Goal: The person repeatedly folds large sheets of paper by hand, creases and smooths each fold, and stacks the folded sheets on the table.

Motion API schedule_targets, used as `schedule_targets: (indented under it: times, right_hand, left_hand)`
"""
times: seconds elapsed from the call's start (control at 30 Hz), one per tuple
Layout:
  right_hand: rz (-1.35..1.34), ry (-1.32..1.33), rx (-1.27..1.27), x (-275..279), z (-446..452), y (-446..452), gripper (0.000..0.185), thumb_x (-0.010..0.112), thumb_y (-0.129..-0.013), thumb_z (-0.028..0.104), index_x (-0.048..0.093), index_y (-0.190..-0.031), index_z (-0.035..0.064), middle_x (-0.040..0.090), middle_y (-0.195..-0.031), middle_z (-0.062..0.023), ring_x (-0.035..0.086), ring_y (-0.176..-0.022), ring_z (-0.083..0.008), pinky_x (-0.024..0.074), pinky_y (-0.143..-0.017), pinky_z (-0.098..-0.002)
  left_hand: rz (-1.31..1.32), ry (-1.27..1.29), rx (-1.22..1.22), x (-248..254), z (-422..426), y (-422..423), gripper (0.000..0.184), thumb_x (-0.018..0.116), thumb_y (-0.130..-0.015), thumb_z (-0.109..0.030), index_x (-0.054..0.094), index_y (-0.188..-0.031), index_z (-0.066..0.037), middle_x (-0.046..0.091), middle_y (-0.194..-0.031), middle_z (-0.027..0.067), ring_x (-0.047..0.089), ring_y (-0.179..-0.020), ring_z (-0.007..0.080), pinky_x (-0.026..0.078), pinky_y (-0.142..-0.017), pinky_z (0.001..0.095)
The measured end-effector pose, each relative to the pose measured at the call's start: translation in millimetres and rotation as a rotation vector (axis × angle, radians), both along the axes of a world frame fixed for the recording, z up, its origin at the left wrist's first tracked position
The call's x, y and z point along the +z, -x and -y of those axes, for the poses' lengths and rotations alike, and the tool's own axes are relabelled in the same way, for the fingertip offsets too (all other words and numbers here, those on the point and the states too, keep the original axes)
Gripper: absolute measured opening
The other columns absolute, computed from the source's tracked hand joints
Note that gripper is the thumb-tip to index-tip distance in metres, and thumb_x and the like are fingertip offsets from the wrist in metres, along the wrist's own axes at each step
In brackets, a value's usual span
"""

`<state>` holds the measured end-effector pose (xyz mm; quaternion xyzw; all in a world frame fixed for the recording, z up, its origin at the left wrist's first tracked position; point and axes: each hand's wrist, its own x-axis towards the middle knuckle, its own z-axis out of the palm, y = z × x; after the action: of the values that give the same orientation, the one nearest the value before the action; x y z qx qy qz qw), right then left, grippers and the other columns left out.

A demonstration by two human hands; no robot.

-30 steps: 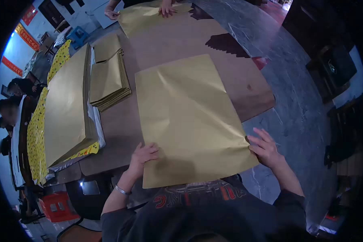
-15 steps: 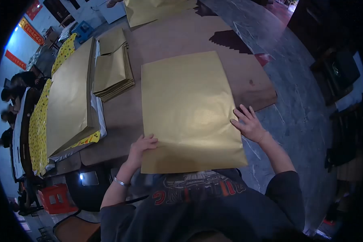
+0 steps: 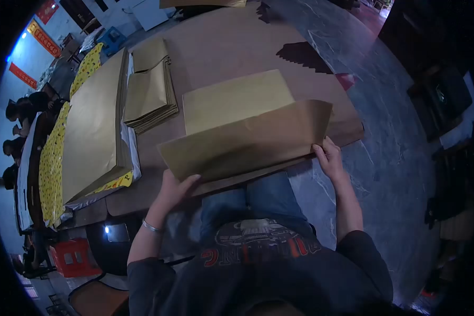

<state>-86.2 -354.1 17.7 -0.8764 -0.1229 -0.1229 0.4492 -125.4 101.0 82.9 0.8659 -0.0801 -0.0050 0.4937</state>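
A large gold paper sheet (image 3: 237,100) lies on the brown table (image 3: 216,58), its near part lifted and folded over so that the duller brown underside (image 3: 247,145) shows. My left hand (image 3: 176,184) holds the near left part of the raised flap, thumb on top. At the right end of the flap, my right hand (image 3: 327,155) pinches the edge between thumb and fingers. The far part of the sheet stays flat on the table.
Left of the sheet is a stack of folded gold paper (image 3: 150,97), then a large pile of flat gold sheets (image 3: 95,126) on yellow patterned cloth (image 3: 52,163). Another gold sheet (image 3: 203,2) shows at the far edge. Several people sit at far left.
The sheet's near part, flat before, has been lifted and turned away from my body, showing its underside. My right hand has closed on its edge. The sheet at the far edge has moved up out of view mostly.
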Motion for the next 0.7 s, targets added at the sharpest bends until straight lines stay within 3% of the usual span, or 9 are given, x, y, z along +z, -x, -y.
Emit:
schedule_targets:
  times: [0.07,0.1,0.2,0.23,0.3,0.37,0.53,0.6,0.7]
  right_hand:
    - [-0.068,0.097,0.082,17,3,4,0.018,0.063,-0.09,0.013,0.066,-0.106,0.0051,0.068,-0.105,-0.0136,0.064,-0.103,-0.0323,0.0373,-0.105,-0.0489]
    - [0.03,0.207,0.127,5,12,4,0.023,0.066,-0.085,0.011,0.066,-0.107,0.0056,0.067,-0.112,-0.0137,0.061,-0.111,-0.0335,0.0391,-0.104,-0.049]
    - [0.209,0.324,0.259,1,29,13,0.015,0.065,-0.084,0.009,0.069,-0.097,0.0016,0.067,-0.112,-0.0161,0.06,-0.113,-0.0375,0.0449,-0.1,-0.0466]
    - [0.162,0.293,0.258,10,28,13,0.017,0.064,-0.083,0.013,0.07,-0.097,0.0037,0.068,-0.114,-0.0147,0.058,-0.116,-0.0385,0.0439,-0.102,-0.0489]
    - [0.166,0.401,0.256,11,34,14,0.019,0.063,-0.083,0.014,0.07,-0.097,0.0039,0.067,-0.115,-0.015,0.056,-0.119,-0.038,0.0432,-0.102,-0.0493]
    - [0.127,0.643,0.256,17,34,20,0.021,0.062,-0.081,0.009,0.069,-0.101,0.0033,0.062,-0.125,-0.016,0.049,-0.127,-0.0366,0.041,-0.105,-0.0503]
    - [0.047,0.812,0.204,29,32,-11,0.034,0.064,-0.079,0.002,0.065,-0.113,0.0007,0.053,-0.135,-0.0173,0.044,-0.132,-0.0377,0.0376,-0.109,-0.0498]
    - [0.114,0.724,0.131,36,22,-49,0.039,0.059,-0.09,0.014,0.057,-0.125,-0.0026,0.049,-0.139,-0.0203,0.039,-0.136,-0.0369,0.0343,-0.111,-0.0501]
    - [-0.065,0.772,0.07,28,-7,-118,0.066,0.051,-0.096,0.035,0.031,-0.145,-0.0051,0.025,-0.155,-0.0205,0.018,-0.146,-0.0339,0.0208,-0.118,-0.047]
  left_hand:
    - [-0.164,-0.11,-0.093,10,4,0,0.029,0.072,-0.082,-0.014,0.064,-0.103,0.005,0.069,-0.091,0.0187,0.068,-0.084,0.0271,0.053,-0.073,0.0379]
    - [-0.161,-0.111,-0.085,4,3,2,0.029,0.072,-0.082,-0.014,0.064,-0.103,0.005,0.069,-0.091,0.0187,0.068,-0.084,0.0271,0.053,-0.073,0.0379]
    - [-0.026,-0.201,-0.176,-6,6,18,0.026,0.074,-0.079,-0.012,0.066,-0.102,-0.001,0.069,-0.099,0.0178,0.067,-0.096,0.0369,0.053,-0.081,0.0423]
    - [-0.029,-0.2,-0.17,-13,3,19,0.026,0.074,-0.079,-0.012,0.066,-0.102,-0.001,0.069,-0.099,0.0178,0.067,-0.096,0.0369,0.053,-0.081,0.0423]
    - [0.329,-0.158,-0.41,-30,1,20,0.021,0.072,-0.074,-0.007,0.068,-0.095,-0.006,0.068,-0.109,0.0139,0.065,-0.104,0.0348,0.05,-0.087,0.0437]
    - [0.315,-0.229,-0.441,-30,1,23,0.022,0.072,-0.072,-0.008,0.068,-0.094,-0.007,0.067,-0.11,0.0131,0.063,-0.108,0.0346,0.05,-0.088,0.0437]
    - [0.253,-0.385,-0.554,-31,-4,17,0.027,0.072,-0.067,-0.012,0.067,-0.093,-0.009,0.065,-0.112,0.0105,0.058,-0.115,0.0335,0.048,-0.09,0.0441]
    - [0.255,-0.368,-0.576,-35,-7,15,0.027,0.073,-0.067,-0.013,0.067,-0.093,-0.01,0.065,-0.113,0.0102,0.057,-0.115,0.0336,0.048,-0.091,0.0447]
    - [0.269,-0.356,-0.584,-29,1,14,0.026,0.074,-0.068,-0.015,0.066,-0.092,-0.01,0.063,-0.116,0.0099,0.055,-0.118,0.0337,0.046,-0.094,0.0467]
